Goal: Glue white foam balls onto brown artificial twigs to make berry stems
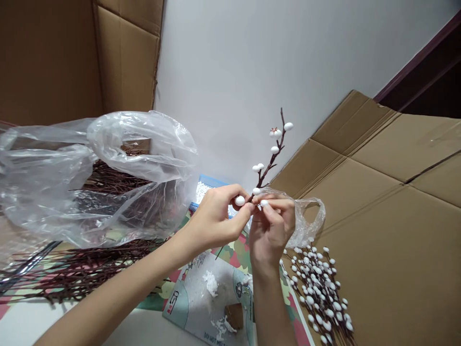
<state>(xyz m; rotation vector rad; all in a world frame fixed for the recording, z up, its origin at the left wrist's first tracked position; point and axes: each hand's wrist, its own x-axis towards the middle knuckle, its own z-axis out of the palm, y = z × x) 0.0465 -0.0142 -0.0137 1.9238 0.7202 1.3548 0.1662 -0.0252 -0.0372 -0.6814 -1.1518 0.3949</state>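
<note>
An artificial brown branch [264, 177] with several white oval buds rises tilted to the right above the table. Near its lower end, my left hand [219, 214] is closed, with thumb and forefinger pinching the stem; one white bud [240, 201] sits by those fingers. My right hand [272, 226] is closed too, its thumb and fingertips pinching a small white bud [264, 203] right beside the stem. Whether that bud touches the stem I cannot tell. Below the hands lies a pale printed sheet [196, 293] with white paste-like smears [211, 283] and a small brown square [234, 316].
A clear plastic bag [144, 211] of brown stems stands at left, with loose bare stems [86, 274] before it. Behind my hands is a blue-edged container [202, 191] of white pieces. Finished-looking budded branches [320, 288] lie at right by cardboard [396, 230].
</note>
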